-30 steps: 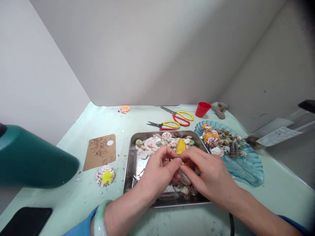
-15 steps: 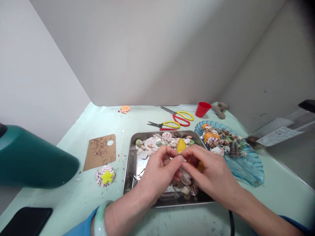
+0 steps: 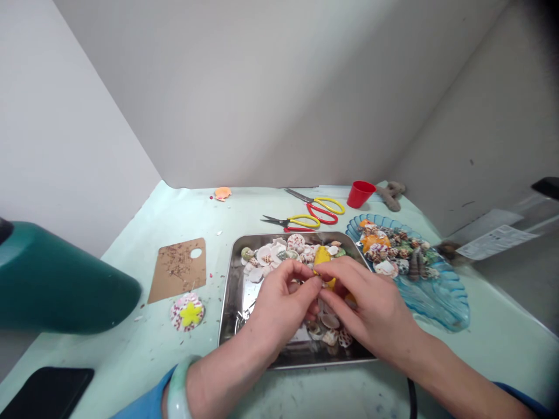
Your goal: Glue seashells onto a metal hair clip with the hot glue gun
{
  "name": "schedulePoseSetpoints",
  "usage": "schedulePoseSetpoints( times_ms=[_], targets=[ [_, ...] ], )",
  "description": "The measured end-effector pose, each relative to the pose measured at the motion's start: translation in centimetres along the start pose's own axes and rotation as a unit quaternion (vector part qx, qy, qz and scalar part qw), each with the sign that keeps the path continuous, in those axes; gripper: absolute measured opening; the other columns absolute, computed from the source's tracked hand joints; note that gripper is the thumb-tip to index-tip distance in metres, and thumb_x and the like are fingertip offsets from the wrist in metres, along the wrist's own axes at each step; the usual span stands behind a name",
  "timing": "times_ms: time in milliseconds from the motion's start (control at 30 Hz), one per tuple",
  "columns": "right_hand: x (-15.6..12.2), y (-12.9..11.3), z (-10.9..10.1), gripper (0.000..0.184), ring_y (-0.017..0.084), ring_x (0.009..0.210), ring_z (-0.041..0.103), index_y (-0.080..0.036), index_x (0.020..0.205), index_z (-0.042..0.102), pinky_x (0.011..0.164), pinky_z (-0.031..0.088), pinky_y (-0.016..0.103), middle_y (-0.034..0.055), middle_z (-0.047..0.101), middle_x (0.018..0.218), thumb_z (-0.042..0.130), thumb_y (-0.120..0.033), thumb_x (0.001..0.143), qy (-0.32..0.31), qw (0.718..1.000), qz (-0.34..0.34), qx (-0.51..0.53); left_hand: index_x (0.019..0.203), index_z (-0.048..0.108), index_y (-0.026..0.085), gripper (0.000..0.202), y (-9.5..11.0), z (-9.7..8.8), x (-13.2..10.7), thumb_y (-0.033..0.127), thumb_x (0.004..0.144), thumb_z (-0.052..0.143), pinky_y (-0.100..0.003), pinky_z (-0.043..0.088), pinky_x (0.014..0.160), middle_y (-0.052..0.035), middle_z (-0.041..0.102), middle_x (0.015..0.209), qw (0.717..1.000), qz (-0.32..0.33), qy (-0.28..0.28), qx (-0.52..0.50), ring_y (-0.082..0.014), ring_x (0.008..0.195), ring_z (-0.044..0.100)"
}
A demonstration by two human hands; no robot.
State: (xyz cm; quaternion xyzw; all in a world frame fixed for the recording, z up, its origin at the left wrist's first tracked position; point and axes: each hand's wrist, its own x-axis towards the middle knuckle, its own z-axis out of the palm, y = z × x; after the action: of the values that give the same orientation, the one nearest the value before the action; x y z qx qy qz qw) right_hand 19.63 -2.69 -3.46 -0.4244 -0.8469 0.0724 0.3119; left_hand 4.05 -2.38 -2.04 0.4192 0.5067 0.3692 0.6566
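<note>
My left hand [image 3: 283, 305] and my right hand [image 3: 369, 305] meet over a metal tray [image 3: 233, 297] filled with several seashells [image 3: 279, 253]. Both pinch together at one spot, where a small yellow shell [image 3: 322, 256] shows at the fingertips. The left thumb and forefinger press on something tiny beside it that I cannot make out. A pale green bangle [image 3: 174, 387] rings my left wrist.
A blue glass dish [image 3: 437, 297] of shells stands right of the tray. Two yellow-and-red scissors [image 3: 312, 214], a red cup [image 3: 360, 194], an orange shell [image 3: 222, 192], a brown card [image 3: 178, 269], a shell disc with a yellow flower [image 3: 187, 312], a teal object [image 3: 56, 285] and a phone [image 3: 43, 393] lie around.
The fingers shifted slightly; the yellow shell tilted and sits a little lower between the fingertips. The hands stay in the same place.
</note>
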Motion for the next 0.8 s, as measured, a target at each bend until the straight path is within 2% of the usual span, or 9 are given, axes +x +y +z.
schedulePoseSetpoints(
  times_ms=[400,667,800],
  targets=[
    [0.19,-0.08,0.21,0.020,0.015,0.071,0.058,-0.021,0.105,0.054,0.061,0.044,0.025,0.0034,0.062,0.087,0.046,-0.016,0.087,-0.031,0.999,0.019,0.009,0.076,0.048,0.019,0.017,-0.31,-0.08,0.08,0.030,0.074,0.060,-0.019,0.041,0.047,0.0056,0.053,0.051,1.000,-0.004,-0.002,-0.001,-0.0088,0.044,0.050],
    [0.09,0.10,0.26,0.023,0.015,0.078,0.059,-0.022,0.110,0.052,0.068,0.046,0.027,0.0045,0.063,0.094,0.046,-0.016,0.089,-0.029,0.999,0.015,0.031,0.077,0.047,0.019,0.014,-0.09,-0.07,-0.06,0.027,0.075,0.058,-0.020,0.042,0.049,0.0052,0.052,0.052,1.000,-0.005,0.007,0.004,-0.0086,0.045,0.049],
    [-0.03,0.18,0.26,0.020,0.015,0.077,0.058,-0.021,0.108,0.053,0.067,0.046,0.027,0.0048,0.062,0.094,0.045,-0.017,0.090,-0.026,0.999,0.010,0.033,0.078,0.049,0.019,0.013,-0.17,-0.28,-0.07,0.028,0.076,0.057,-0.020,0.040,0.048,0.0045,0.053,0.053,0.999,0.008,0.017,0.042,-0.0095,0.046,0.048]
  ],
)
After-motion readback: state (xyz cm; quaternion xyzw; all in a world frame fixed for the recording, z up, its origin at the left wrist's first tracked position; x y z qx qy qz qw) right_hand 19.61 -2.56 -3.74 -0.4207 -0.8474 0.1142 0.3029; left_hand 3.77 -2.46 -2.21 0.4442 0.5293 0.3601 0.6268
